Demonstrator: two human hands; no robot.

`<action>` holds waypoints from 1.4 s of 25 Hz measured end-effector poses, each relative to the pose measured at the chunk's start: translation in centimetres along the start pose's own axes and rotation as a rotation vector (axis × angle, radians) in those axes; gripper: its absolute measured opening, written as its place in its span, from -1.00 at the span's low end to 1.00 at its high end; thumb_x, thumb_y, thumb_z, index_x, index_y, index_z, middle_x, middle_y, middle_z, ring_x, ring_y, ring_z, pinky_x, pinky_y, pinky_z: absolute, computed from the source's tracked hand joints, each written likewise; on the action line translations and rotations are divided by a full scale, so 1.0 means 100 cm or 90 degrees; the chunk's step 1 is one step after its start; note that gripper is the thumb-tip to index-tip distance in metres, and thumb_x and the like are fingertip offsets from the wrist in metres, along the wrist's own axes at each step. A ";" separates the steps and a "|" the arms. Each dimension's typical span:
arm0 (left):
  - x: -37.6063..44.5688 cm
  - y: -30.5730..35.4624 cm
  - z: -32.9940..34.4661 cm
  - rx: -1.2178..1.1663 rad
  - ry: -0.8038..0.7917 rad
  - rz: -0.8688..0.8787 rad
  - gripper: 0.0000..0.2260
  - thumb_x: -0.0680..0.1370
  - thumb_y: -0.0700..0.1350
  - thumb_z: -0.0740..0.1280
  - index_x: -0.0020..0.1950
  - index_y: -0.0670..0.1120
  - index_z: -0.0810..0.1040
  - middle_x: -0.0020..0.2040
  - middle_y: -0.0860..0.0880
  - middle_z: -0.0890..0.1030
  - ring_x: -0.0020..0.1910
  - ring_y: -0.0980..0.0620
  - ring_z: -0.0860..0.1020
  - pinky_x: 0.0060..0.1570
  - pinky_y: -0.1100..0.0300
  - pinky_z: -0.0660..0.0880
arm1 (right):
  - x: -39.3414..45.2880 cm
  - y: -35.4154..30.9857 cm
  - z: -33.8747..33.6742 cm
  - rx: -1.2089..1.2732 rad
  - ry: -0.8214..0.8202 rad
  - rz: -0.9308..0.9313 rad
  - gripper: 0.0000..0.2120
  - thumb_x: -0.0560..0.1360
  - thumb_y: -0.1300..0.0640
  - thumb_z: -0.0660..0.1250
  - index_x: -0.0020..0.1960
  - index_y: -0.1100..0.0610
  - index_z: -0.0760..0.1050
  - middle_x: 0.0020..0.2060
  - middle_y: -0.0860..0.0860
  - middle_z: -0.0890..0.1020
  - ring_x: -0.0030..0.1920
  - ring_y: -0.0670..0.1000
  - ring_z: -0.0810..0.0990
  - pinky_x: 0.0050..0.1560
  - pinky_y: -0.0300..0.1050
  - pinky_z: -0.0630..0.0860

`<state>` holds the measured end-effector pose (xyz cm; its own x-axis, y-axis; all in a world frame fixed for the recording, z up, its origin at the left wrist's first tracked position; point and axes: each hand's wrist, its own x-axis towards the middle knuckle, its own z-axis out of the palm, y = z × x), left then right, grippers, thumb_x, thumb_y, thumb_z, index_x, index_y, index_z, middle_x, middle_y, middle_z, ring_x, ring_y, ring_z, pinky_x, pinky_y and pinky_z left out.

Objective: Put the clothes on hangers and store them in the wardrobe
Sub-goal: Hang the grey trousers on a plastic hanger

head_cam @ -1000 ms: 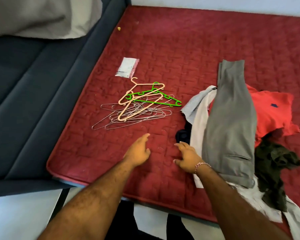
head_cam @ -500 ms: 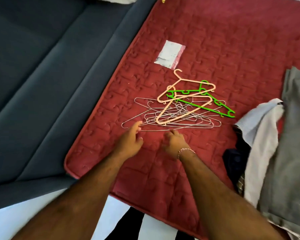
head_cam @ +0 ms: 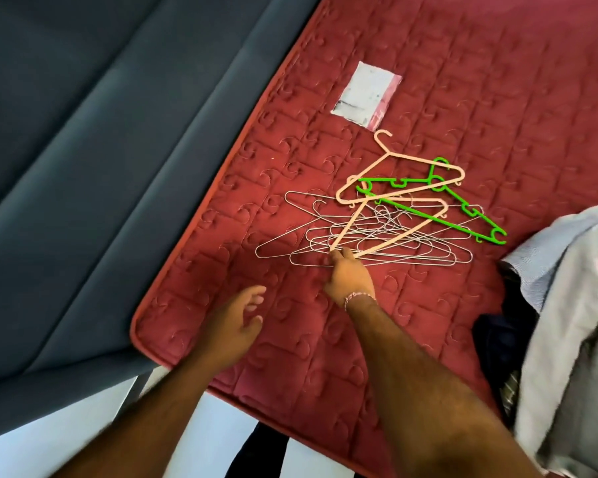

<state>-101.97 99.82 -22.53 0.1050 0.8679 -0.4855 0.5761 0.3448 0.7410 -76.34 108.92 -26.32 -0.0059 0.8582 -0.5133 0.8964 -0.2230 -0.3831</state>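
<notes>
A tangle of hangers lies on the red quilted mattress (head_cam: 497, 98): several thin wire hangers (head_cam: 428, 260), two peach plastic hangers (head_cam: 411, 159) and a green plastic hanger (head_cam: 428, 219). My right hand (head_cam: 347, 274) reaches into the near edge of the pile, and its fingertips pinch the near corner of the lower peach hanger (head_cam: 349, 225). My left hand (head_cam: 239, 315) hovers over the mattress to the left with fingers spread, holding nothing. At the right edge sits the clothes pile, with a white cloth (head_cam: 566, 305), a grey garment (head_cam: 587, 408) and a dark garment (head_cam: 497, 339).
A small plastic packet (head_cam: 366, 94) lies on the mattress beyond the hangers. A blue-grey upholstered surface (head_cam: 84, 167) runs along the mattress's left side. White floor (head_cam: 49, 443) shows at the bottom left, past the mattress corner.
The view swung left from the clothes to the hangers. My right hand moved forward into the pile and took the peach hanger's corner. My left hand drew back toward me.
</notes>
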 end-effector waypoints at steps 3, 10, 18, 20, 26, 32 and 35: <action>0.003 0.021 0.015 -0.007 -0.020 0.005 -0.61 0.53 -0.29 0.37 0.29 0.06 0.58 0.13 0.05 0.67 0.12 0.14 0.63 0.17 0.20 0.52 | -0.064 -0.011 -0.018 0.044 0.107 0.077 -0.61 0.51 -0.01 0.34 0.29 0.02 0.36 -0.12 0.08 0.65 -0.09 0.21 0.65 -0.11 0.04 0.54; 0.010 0.104 0.078 0.006 -0.102 0.015 -0.68 0.49 -0.18 0.42 0.22 0.04 0.55 0.05 -0.03 0.62 0.06 -0.11 0.63 0.14 -0.01 0.57 | -0.180 0.038 -0.109 -0.013 0.429 -0.055 -0.85 0.60 -0.01 0.34 0.03 0.01 0.65 -0.20 -0.02 0.58 -0.16 0.14 0.57 -0.24 0.03 0.52; 0.003 0.192 0.141 0.335 -0.016 0.054 0.16 0.35 0.22 0.59 0.68 0.04 -0.13 0.66 -0.13 0.09 0.61 -0.23 0.13 0.49 -0.22 0.28 | -0.247 0.164 -0.189 0.392 0.421 -0.074 -0.84 0.66 -0.02 0.29 0.05 -0.17 0.64 -0.14 -0.20 0.74 -0.12 -0.14 0.69 0.00 0.01 0.63; -0.009 0.201 0.158 0.365 0.018 0.022 0.14 0.36 0.18 0.60 0.68 0.02 -0.11 0.64 -0.16 0.14 0.58 -0.24 0.17 0.46 -0.20 0.32 | -0.267 0.187 -0.189 0.479 0.396 -0.098 -0.82 0.66 -0.01 0.27 0.03 -0.19 0.65 -0.16 -0.09 0.75 -0.27 -0.05 0.63 -0.18 0.00 0.61; -0.032 0.233 0.174 0.238 0.191 -0.090 -0.12 0.49 0.07 0.53 0.64 -0.14 0.11 0.56 -0.26 0.30 0.54 -0.27 0.29 0.45 -0.08 0.30 | -0.310 0.243 -0.211 0.795 0.388 -0.132 -0.75 0.70 0.16 0.22 0.11 0.21 0.66 -0.23 0.13 0.71 -0.39 0.09 0.39 -0.37 -0.25 0.41; -0.048 0.249 0.182 0.193 0.221 -0.046 -0.27 0.51 -0.04 0.47 0.61 -0.11 0.23 0.52 -0.22 0.38 0.49 -0.25 0.36 0.44 -0.06 0.35 | -0.320 0.250 -0.224 0.941 0.356 -0.106 -0.73 0.70 0.16 0.20 0.11 0.28 0.63 -0.21 0.17 0.68 -0.45 -0.06 0.35 -0.37 -0.29 0.37; -0.045 0.246 0.181 0.147 0.226 0.031 -0.30 0.50 -0.17 0.45 0.60 -0.12 0.25 0.46 -0.22 0.43 0.45 -0.25 0.40 0.43 -0.06 0.37 | -0.318 0.248 -0.223 0.983 0.355 -0.079 -0.74 0.70 0.17 0.20 0.12 0.29 0.62 -0.23 0.17 0.67 -0.48 -0.08 0.36 -0.38 -0.28 0.36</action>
<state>-73.57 97.89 -10.53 -0.1259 0.9644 -0.2327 0.7483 0.2463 0.6160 -44.02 86.37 -2.40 0.4169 0.8790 -0.2314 -0.3615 -0.0732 -0.9295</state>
